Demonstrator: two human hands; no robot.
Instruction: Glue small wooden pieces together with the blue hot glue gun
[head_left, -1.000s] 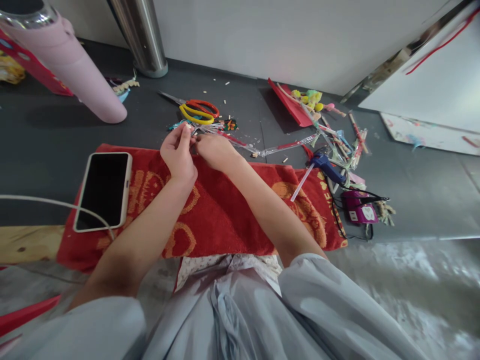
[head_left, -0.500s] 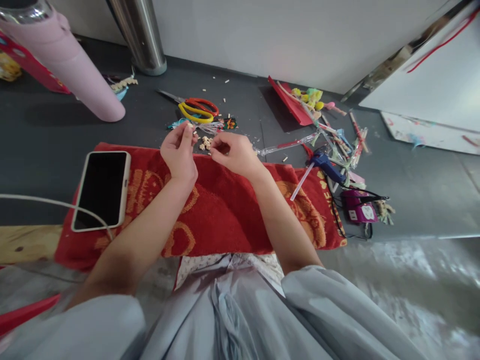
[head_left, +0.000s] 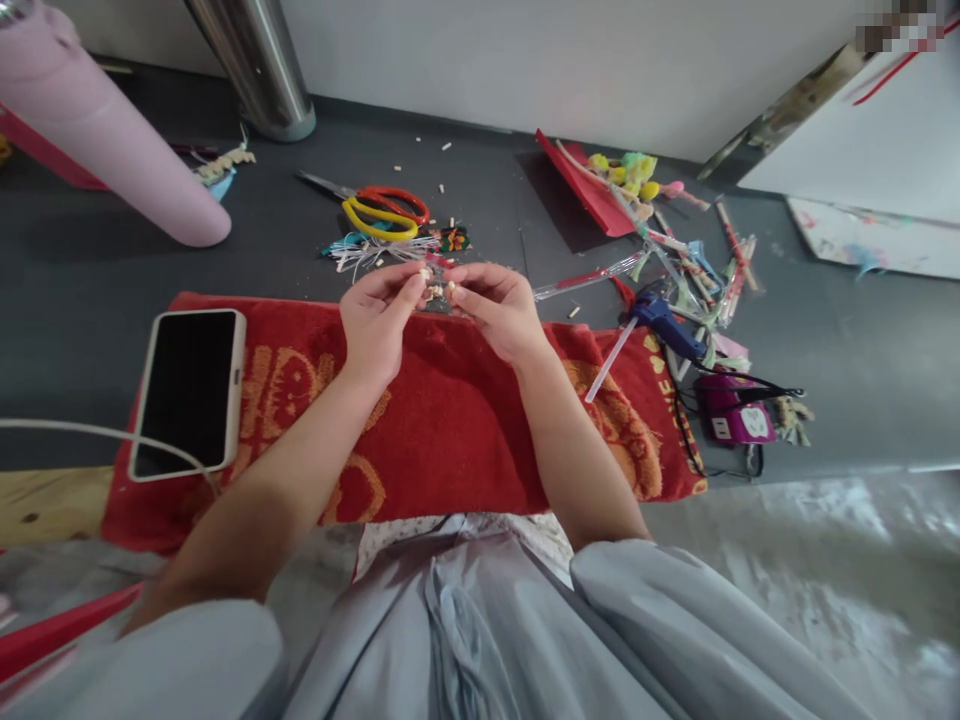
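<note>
My left hand [head_left: 379,318] and my right hand [head_left: 496,308] meet over the far edge of a red towel [head_left: 450,420]. Their fingertips pinch a tiny pale craft piece [head_left: 436,285] between them; I cannot tell exactly what it is. Just beyond the hands lie a bundle of thin clear strips [head_left: 371,250] and yellow and red scissors [head_left: 382,210] on the dark table [head_left: 112,270].
A phone [head_left: 186,390] with a white cable rests on the towel's left end. A pink bottle [head_left: 97,150] and a steel post [head_left: 255,65] stand at the back left. A blue glue gun [head_left: 664,325], a purple socket block [head_left: 731,420] and craft scraps [head_left: 675,250] crowd the right.
My hands were slightly apart half a second ago; now they have come together and lifted toward me, pinching the small piece. The camera view has tilted a little.
</note>
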